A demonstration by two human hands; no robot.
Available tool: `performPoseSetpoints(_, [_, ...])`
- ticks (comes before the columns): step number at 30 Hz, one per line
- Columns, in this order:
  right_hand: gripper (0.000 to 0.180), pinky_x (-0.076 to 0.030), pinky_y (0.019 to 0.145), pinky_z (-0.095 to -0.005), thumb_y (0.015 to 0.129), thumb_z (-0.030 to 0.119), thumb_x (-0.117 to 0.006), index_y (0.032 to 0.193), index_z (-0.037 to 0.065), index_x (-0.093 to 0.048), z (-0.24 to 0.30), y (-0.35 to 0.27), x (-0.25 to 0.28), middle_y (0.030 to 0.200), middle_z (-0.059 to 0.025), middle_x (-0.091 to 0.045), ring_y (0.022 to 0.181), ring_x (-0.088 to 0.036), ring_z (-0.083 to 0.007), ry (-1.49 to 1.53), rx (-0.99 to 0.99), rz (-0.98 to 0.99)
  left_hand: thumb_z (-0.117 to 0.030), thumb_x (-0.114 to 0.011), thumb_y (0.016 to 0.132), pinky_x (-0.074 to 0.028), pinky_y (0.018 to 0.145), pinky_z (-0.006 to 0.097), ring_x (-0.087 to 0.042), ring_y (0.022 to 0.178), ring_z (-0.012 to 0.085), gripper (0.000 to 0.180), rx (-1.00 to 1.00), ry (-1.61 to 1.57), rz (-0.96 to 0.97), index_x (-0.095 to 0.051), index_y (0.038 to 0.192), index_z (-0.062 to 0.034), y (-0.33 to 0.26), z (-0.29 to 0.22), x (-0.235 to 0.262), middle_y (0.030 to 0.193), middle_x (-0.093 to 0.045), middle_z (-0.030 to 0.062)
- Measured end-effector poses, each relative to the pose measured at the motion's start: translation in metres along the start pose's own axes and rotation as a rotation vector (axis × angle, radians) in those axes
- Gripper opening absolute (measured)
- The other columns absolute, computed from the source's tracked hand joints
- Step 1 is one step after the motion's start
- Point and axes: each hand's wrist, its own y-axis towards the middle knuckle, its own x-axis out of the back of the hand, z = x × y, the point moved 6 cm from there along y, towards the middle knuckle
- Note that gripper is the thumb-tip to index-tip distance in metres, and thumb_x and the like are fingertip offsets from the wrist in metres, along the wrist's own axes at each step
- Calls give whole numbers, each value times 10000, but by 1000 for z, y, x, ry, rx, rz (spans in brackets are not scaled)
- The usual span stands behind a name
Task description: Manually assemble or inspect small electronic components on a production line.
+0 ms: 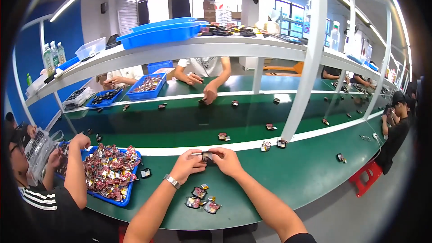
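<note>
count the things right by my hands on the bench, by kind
small dark part held between left hand and right hand: 1
small wrapped packets lying near the bench edge below the hands: about 4
blue tray of packets to the left: 1
total: about 6

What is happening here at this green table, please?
A person holds one small dark item between both hands, the left hand and the right hand, above the green table. A few small colourful packets lie just in front of them. To the left, a blue tray full of such packets sits beside a co-worker in a black shirt. More people work across the green conveyor belt.
</note>
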Motion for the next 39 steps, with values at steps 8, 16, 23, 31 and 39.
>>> performPoseSetpoints(8, [244,-524,759,-261,893,52,-606,1132,9,-616,7,-1,-5,967,-93,-684,830,-641,-105,38,-35,138,-148,-573,951,-520,721,276,-605,812,100,304,-81,438,164,-576,1217,0,3,3,10,933,-678,53])
performPoseSetpoints(16, [141,-543,730,-307,821,-13,-667,958,17,-645,33,-6,-2,972,-95,-641,822,-655,-228,-177,370,-15,-36,-567,934,-561,776,287,-669,867,171,369,-39,97,204,-499,1293,6,9,12,4,983,-670,117])
performPoseSetpoints(23, [183,-531,836,-352,795,-9,-677,964,63,-673,46,-14,-7,1104,-99,-601,1001,-613,-276,-234,479,120,11,-549,930,-583,880,347,-660,962,220,425,-67,49,216,-437,1339,-4,2,10,1,1121,-609,141])
performPoseSetpoints(31, [147,-511,897,-371,788,101,-716,933,96,-688,48,-17,-10,1234,-73,-551,1146,-533,-265,-386,483,193,-54,-511,969,-576,896,369,-632,1032,193,341,-29,5,278,-479,1308,-27,2,14,1,1153,-598,113])
performPoseSetpoints(39, [70,-503,903,-365,803,116,-692,866,86,-692,49,-18,-16,1225,-62,-571,1141,-535,-266,-379,432,161,9,-471,942,-531,973,361,-589,1129,201,370,-66,-92,403,-474,1312,-9,5,19,8,1243,-566,103])
